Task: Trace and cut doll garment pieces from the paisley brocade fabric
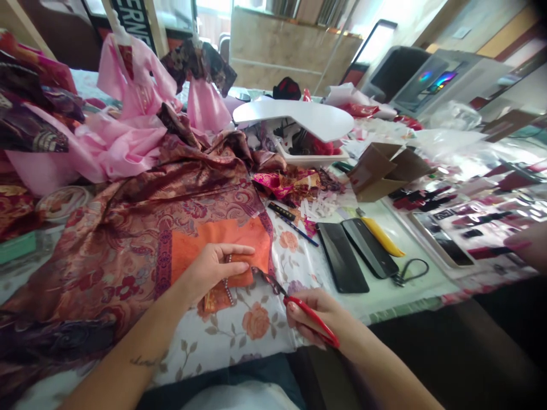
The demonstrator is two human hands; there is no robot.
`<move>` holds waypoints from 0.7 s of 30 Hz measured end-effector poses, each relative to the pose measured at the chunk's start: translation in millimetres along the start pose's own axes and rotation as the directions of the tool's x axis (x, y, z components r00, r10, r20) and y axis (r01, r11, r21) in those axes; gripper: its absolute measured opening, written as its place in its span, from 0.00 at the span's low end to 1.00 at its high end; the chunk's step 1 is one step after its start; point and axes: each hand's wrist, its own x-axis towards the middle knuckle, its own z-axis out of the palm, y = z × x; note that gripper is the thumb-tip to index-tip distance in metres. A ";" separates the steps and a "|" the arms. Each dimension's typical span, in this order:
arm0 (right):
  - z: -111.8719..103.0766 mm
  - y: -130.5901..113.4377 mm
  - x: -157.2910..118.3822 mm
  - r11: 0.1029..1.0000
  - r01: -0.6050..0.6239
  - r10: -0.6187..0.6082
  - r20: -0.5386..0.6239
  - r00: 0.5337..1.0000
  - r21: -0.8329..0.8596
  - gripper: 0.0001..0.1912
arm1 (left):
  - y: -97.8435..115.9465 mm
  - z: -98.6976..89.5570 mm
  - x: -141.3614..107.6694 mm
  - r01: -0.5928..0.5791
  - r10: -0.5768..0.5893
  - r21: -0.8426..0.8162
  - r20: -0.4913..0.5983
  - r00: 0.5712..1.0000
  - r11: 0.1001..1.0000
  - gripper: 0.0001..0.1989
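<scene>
An orange piece of brocade fabric (192, 242) lies over the reddish patterned cloth (171, 196). With thumb and fingers, my left hand (213, 267) pinches a smaller folded orange patch (241, 278) at its lower edge. A thin beaded trim (228, 293) runs out from under these fingers, over a small gold-patterned scrap (216, 300). Closed in my right hand (314, 319) are red-handled scissors (311, 320). Their dark blades point left, at the edge of the orange fabric. Whether the blades touch the fabric, I cannot tell.
Two black phones (342, 259), a yellow cutter (382, 236) and a blue pen (301, 232) lie to the right. Behind are a cardboard box (376, 171), fabric scraps and small dresses in pink cloth (132, 91). A person's hand (527, 245) shows at the right edge.
</scene>
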 end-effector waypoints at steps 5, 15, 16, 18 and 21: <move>-8.3 -12.0 6.3 0.999 -0.021 0.024 0.085 0.996 -0.033 0.28 | 1.2 1.4 0.5 0.002 -0.001 0.013 -0.025 1.000 1.000 0.18; -17.7 -22.0 17.5 0.998 -0.040 0.050 0.183 0.982 -0.057 0.27 | -0.6 -0.4 0.3 0.028 -0.027 0.059 -0.022 0.999 0.998 0.17; -18.3 -21.7 18.8 0.998 -0.048 0.056 0.188 0.981 -0.049 0.27 | -0.3 -0.2 0.5 0.034 -0.033 0.043 -0.022 0.999 0.998 0.18; -19.1 -21.1 20.9 0.997 -0.064 0.071 0.192 0.979 -0.044 0.26 | 0.2 0.5 0.8 0.049 -0.048 0.012 -0.019 0.999 0.999 0.18; -20.0 -20.9 23.1 0.996 -0.085 0.091 0.188 0.978 -0.041 0.26 | 0.5 1.1 1.1 0.064 -0.065 -0.013 -0.011 0.998 0.998 0.17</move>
